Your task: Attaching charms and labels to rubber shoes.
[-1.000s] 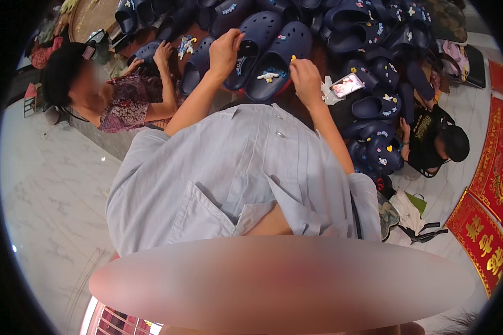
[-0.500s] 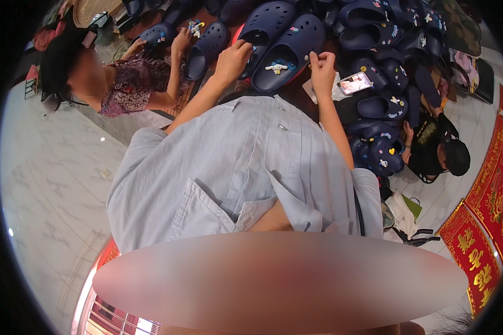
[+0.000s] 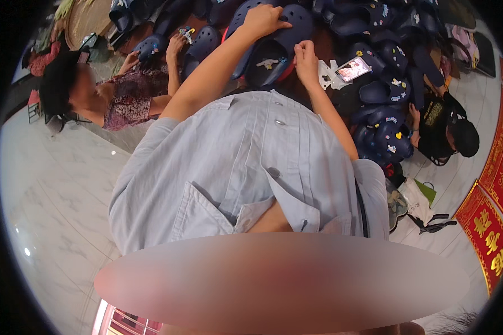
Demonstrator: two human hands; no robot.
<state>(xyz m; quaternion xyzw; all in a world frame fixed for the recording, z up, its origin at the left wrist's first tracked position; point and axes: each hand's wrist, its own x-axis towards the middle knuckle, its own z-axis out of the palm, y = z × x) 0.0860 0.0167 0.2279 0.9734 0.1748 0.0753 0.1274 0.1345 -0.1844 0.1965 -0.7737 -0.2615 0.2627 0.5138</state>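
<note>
A pair of navy foam clogs is in front of me. My left hand [image 3: 264, 22] reaches over the left clog [image 3: 238, 15] to the holed toe of the right clog [image 3: 299, 20]. Its fingers are bent against the toe, and whatever they hold is hidden. A white long-eared charm [image 3: 270, 62] lies in the right clog's opening, with a small blue piece beside it. Just right of that clog, my right hand [image 3: 305, 60] is raised in a pinch. Anything between its fingertips is too small to make out.
Many navy clogs [image 3: 383, 89], several with charms, crowd the table to the right. A lit phone [image 3: 353, 69] lies on white plastic [image 3: 331, 78]. A person on the left holds a clog [image 3: 150, 48] and colourful charms [image 3: 186, 34]. Another person [image 3: 444, 131] works at the right.
My left hand has moved up and right, from the left clog's side to the right clog's toe. My right hand has shifted slightly left, and a small pale piece at its fingertips no longer shows.
</note>
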